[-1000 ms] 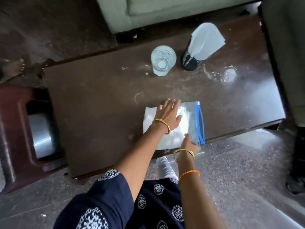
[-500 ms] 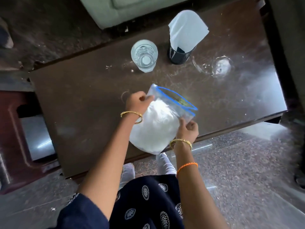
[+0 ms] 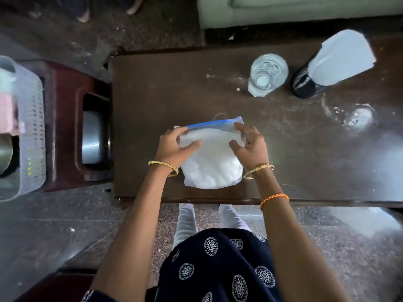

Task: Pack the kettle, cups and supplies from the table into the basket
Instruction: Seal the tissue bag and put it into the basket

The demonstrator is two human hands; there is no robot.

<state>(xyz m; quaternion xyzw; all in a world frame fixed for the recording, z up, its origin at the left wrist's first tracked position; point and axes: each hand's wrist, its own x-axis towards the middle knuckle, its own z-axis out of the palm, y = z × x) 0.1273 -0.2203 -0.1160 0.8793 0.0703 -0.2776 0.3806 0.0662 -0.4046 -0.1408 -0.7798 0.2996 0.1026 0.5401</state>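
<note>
Zip bag [image 3: 212, 162] of white powder sits between your fingers on the tabletop [image 3: 152, 94], blue seal edge pointing away from you, running left-right. Left hand [image 3: 172, 149] and right hand [image 3: 250, 147] pinch its top corners. Beyond your right fingers: glass [image 3: 267, 75]; basket [image 3: 32, 127] well left.

One zip bag [image 3: 214, 162] of white powder, one glass [image 3: 267, 74], one black cup [image 3: 305, 83] with one paper [image 3: 340, 57]. One basket [image 3: 32, 127] at the left. Two hands.
</note>
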